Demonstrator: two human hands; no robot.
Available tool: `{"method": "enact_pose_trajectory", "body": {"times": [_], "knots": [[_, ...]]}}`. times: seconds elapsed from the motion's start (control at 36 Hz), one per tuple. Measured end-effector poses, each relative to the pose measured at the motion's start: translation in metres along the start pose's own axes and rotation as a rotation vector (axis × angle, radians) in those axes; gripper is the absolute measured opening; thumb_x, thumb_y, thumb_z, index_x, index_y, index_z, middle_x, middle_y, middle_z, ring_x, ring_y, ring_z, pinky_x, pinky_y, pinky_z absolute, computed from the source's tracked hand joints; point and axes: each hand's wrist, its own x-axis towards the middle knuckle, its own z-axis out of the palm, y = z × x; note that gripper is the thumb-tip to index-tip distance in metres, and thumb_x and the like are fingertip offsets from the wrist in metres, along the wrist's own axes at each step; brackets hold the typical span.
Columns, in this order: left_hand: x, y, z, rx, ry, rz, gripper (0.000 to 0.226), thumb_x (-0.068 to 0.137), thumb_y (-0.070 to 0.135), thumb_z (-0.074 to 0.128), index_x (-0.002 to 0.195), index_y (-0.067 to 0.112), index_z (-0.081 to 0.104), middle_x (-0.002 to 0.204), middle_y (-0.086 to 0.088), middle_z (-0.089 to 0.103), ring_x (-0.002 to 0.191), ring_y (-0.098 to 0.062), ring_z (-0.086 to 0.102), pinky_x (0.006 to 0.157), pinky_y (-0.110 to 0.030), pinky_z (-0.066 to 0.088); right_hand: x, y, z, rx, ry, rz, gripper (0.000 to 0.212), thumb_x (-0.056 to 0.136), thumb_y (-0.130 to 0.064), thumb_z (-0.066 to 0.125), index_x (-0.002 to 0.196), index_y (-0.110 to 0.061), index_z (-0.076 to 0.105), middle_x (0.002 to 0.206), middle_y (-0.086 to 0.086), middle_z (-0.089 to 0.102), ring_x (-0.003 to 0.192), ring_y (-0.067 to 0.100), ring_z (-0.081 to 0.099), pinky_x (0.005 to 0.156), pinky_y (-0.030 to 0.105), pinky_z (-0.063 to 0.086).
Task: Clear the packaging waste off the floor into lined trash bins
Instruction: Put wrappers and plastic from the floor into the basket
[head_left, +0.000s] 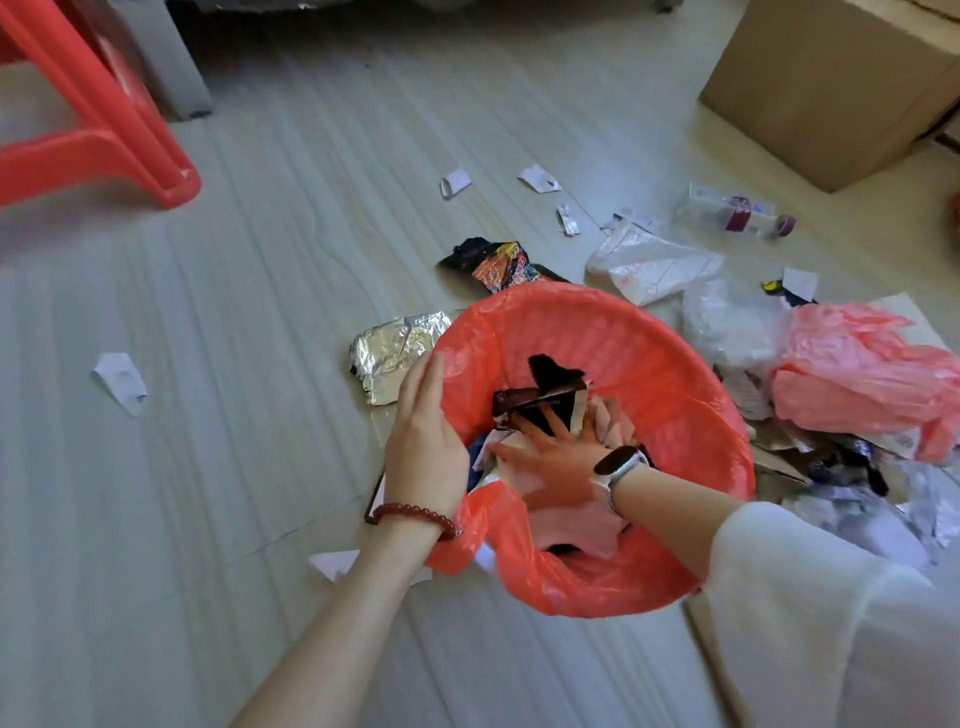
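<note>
Red plastic stool (98, 119), upper left, standing on the pale wood-grain floor (234, 467). Brown cardboard box (841, 88), upper right, closed side facing the camera, resting on the same floor. Grey furniture panel (171, 57) just behind the stool, its lower edge touching the floor.

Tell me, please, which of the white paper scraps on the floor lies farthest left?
The scrap lying alone left of the left hand; the other loose scraps sit farther right, beyond the bin.
</note>
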Motion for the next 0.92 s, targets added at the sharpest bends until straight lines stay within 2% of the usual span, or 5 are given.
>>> {"method": "enact_pose_trajectory", "body": {"times": [0.25,0.36,0.58,0.72,0.92], "knots": [[-0.004,0.014,0.012,-0.075,0.06,-0.049,0.052,0.088,-0.015,0.032,0.136,0.003,0.039,0.145,-0.009,0.035,0.134,-0.017,0.032,0.095,0.009,0.012,-0.05,0.003,-0.071,0.372,-0.088,0.05,0.055,0.096,-0.046,0.035,0.145,-0.037,0.014,0.156,-0.006,0.009,0.144,0.024,-0.007,0.112,0.053,0.002],[-0.011,0.02,0.027,-0.146,0.117,-0.104,0.051,0.089,-0.012,0.032,0.137,0.005,0.038,0.146,-0.008,0.034,0.136,-0.02,0.031,0.105,-0.012,0.021,-0.075,-0.003,-0.08,0.398,0.187,0.068,0.053,0.09,-0.056,0.029,0.137,-0.033,0.039,0.145,-0.006,0.039,0.137,0.02,0.029,0.107,0.054,0.025],[-0.004,0.044,0.061,-0.304,0.191,-0.183,0.047,0.091,-0.012,0.031,0.136,0.002,0.037,0.144,-0.011,0.034,0.135,-0.016,0.028,0.1,0.0,0.015,-0.133,-0.003,-0.048,0.246,0.228,-0.131,0.067,0.085,-0.06,0.041,0.144,-0.034,0.022,0.128,-0.007,0.052,0.11,0.015,0.054,0.08,0.032,0.049],[0.005,0.048,0.076,-0.271,0.088,-0.14,0.05,0.093,-0.007,0.031,0.141,0.004,0.029,0.149,-0.011,0.026,0.139,-0.02,0.021,0.107,-0.012,0.012,-0.137,0.017,-0.028,0.038,0.518,-0.09,0.037,0.08,-0.026,0.036,0.111,-0.025,0.055,0.073,-0.011,0.064,0.058,0.011,0.064,0.034,0.019,0.04],[0.015,0.042,0.068,-0.265,-0.198,-0.078,0.055,0.096,0.012,0.041,0.146,0.012,0.018,0.154,-0.004,0.015,0.142,-0.014,0.013,0.117,-0.028,0.013,-0.139,0.042,-0.024,-0.051,0.581,0.19,0.045,0.054,-0.014,0.078,0.095,-0.019,0.064,0.084,0.001,0.065,0.076,0.025,0.064,0.062,0.035,0.049]]}}
